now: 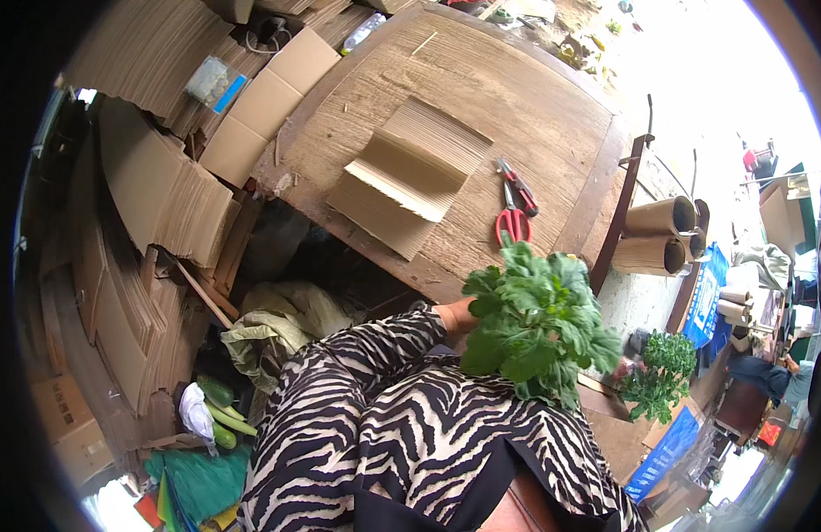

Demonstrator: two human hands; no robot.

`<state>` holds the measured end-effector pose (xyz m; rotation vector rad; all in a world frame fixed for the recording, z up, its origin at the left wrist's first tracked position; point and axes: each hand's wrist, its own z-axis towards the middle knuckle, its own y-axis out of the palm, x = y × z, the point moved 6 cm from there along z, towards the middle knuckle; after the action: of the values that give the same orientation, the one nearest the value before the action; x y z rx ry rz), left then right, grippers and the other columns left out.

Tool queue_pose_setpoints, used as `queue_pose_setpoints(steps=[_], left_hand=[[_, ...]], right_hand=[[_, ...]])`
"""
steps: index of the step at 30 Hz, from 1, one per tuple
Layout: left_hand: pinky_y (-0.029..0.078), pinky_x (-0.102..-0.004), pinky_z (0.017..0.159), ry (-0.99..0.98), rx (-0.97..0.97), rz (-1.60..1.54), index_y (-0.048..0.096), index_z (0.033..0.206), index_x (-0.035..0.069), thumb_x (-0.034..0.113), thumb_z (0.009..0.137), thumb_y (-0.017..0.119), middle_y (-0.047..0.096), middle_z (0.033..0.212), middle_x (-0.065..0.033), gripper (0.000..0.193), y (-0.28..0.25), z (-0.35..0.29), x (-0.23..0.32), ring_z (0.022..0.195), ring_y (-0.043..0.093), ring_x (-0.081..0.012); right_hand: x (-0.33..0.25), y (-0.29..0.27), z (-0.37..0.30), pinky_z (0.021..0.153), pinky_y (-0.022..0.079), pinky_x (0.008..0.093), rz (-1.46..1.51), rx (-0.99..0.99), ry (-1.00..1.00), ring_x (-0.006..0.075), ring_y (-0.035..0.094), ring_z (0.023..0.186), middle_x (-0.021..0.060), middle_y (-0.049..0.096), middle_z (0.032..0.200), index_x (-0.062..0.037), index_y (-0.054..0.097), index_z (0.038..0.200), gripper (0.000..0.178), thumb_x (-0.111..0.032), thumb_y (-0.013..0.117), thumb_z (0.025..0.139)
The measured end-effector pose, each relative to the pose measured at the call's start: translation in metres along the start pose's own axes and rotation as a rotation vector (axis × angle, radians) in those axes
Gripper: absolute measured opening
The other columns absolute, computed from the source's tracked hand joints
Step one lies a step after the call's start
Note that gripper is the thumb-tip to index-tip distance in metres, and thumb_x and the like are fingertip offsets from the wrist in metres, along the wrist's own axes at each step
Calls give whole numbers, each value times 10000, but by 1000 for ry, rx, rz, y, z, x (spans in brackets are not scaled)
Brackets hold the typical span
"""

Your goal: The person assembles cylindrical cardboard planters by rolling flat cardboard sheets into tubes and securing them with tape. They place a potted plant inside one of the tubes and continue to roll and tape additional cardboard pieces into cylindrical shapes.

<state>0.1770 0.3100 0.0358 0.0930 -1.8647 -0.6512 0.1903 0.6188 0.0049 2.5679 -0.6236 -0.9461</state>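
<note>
A bushy green leafy plant (pixel 543 324) is right in front of my body, at the near right edge of the wooden table. My left hand (pixel 459 315) reaches in beside it from a black-and-white striped sleeve. Only the back of that hand and the wrist show; the leaves cover its fingers, so its grip is hidden. No part of my right hand can be made out. Beyond the plant lie red-handled scissors (pixel 511 220) with a red-and-black utility knife (pixel 519 188) against them. Folded corrugated cardboard (pixel 410 177) rests on the table left of these tools.
The wooden table (pixel 552 106) fills the upper middle. Stacked cardboard (pixel 167 182) crowds the left side. Brown cardboard tubes (pixel 645 255) lie by a metal frame at right, above another leafy plant (pixel 663 363). Green vegetables (pixel 217 390) sit at lower left.
</note>
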Motion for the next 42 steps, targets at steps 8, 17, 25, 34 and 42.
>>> queue_pose_setpoints(steps=[8, 17, 25, 34, 42], left_hand=[[463, -421, 951, 38, 259, -435, 540, 1265, 72, 150, 939, 568, 561, 1280, -166, 337, -58, -71, -10, 1133, 564, -298], [520, -422, 857, 177, 435, -422, 569, 1201, 106, 123, 953, 544, 608, 1212, -120, 250, -81, -101, 18, 1061, 603, -242], [575, -421, 780, 252, 639, -466, 576, 1158, 98, 110, 981, 509, 649, 1115, -97, 189, -141, -102, 107, 974, 645, -218], [583, -448, 713, 219, 954, -716, 568, 1011, 41, 216, 1020, 468, 629, 852, -127, 202, -435, -61, 134, 815, 652, -258], [532, -399, 735, 195, 975, 791, 653, 946, 86, 194, 957, 570, 657, 877, -137, 137, -476, -49, 154, 794, 640, -315]], right_hand=[[44, 96, 2, 867, 500, 376, -208, -68, 148, 202, 587, 1101, 71, 599, 1293, -111, 544, 1340, 491, -370, 610, 927], [60, 130, 16, 861, 503, 377, -325, -138, 242, 205, 599, 1078, 68, 613, 1266, -100, 542, 1337, 486, -367, 599, 935], [76, 163, 32, 856, 506, 378, -361, -178, 282, 207, 610, 1058, 64, 625, 1242, -91, 539, 1335, 481, -364, 590, 943], [82, 222, 40, 851, 509, 379, -432, 51, 273, 209, 622, 1036, 61, 639, 1215, -80, 537, 1333, 476, -361, 580, 951], [85, 295, 62, 846, 512, 379, -519, 273, 276, 212, 632, 1016, 57, 651, 1191, -70, 535, 1331, 472, -358, 570, 958]])
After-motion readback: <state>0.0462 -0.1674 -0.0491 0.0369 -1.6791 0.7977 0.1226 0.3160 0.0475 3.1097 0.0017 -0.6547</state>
